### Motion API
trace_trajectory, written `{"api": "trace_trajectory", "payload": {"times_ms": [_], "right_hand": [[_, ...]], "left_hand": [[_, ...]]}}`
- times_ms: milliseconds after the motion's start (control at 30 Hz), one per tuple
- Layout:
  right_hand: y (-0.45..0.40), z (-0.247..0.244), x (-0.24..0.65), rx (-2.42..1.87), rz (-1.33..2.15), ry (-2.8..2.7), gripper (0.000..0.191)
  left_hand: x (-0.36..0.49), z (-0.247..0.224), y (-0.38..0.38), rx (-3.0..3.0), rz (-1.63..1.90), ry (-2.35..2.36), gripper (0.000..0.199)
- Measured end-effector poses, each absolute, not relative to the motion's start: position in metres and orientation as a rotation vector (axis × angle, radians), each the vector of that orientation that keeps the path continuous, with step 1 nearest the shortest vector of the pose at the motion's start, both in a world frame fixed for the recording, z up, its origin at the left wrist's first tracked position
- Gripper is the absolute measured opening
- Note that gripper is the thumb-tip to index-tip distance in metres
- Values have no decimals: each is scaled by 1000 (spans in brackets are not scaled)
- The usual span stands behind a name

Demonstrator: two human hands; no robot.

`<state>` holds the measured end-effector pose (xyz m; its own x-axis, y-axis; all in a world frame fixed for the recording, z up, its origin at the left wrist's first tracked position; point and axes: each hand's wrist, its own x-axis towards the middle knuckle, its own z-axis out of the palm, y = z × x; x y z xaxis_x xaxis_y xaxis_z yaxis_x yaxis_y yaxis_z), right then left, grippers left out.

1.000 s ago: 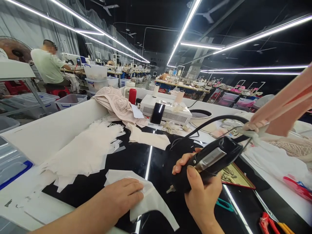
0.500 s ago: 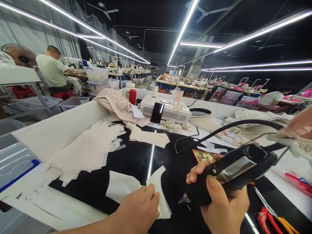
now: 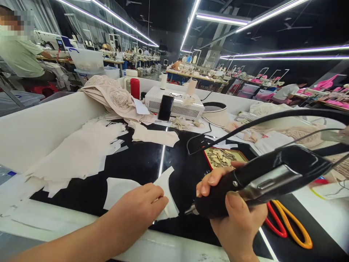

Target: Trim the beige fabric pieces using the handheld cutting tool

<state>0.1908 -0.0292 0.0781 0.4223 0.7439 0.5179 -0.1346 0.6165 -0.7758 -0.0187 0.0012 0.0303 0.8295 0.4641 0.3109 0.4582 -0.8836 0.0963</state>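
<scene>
My left hand (image 3: pixel 141 209) is closed, its fingertips pinched on a cream fabric piece (image 3: pixel 167 185) lying over the black tabletop (image 3: pixel 131 160). Pale fabric (image 3: pixel 118 191) also shows on the left side of that hand; whether it is the same piece I cannot tell. Wrapped in my right hand (image 3: pixel 238 225) is a black corded power tool (image 3: pixel 272 178) with a silver side plate. Its pointed metal tip (image 3: pixel 191 210) aims left, close to the fabric's right edge; contact is not clear.
Stacked cream cutouts (image 3: pixel 79 149) lie left, another fabric strip (image 3: pixel 155 136) farther back. Scissors (image 3: pixel 296 222) with red and orange handles lie right, below the tool. Behind stand a tray of small pieces (image 3: pixel 222 157), a phone (image 3: pixel 165 108) and a white vented box (image 3: pixel 188 107). The cable (image 3: pixel 245 129) arches right.
The view has shifted, showing more of the table's front edge. My right hand has brought the tool's tip nearer the fabric. The hand at the far right has moved mostly out of view.
</scene>
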Motion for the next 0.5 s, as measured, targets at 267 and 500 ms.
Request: {"api": "trace_trajectory", "payload": {"times_ms": [267, 500], "right_hand": [[-33, 69, 181, -677, 620, -1006, 38], [-33, 65, 178, -663, 638, -1027, 37]], "left_hand": [[-3, 23, 0, 3060, 680, 236, 17], [-3, 13, 7, 3055, 688, 263, 18]]}}
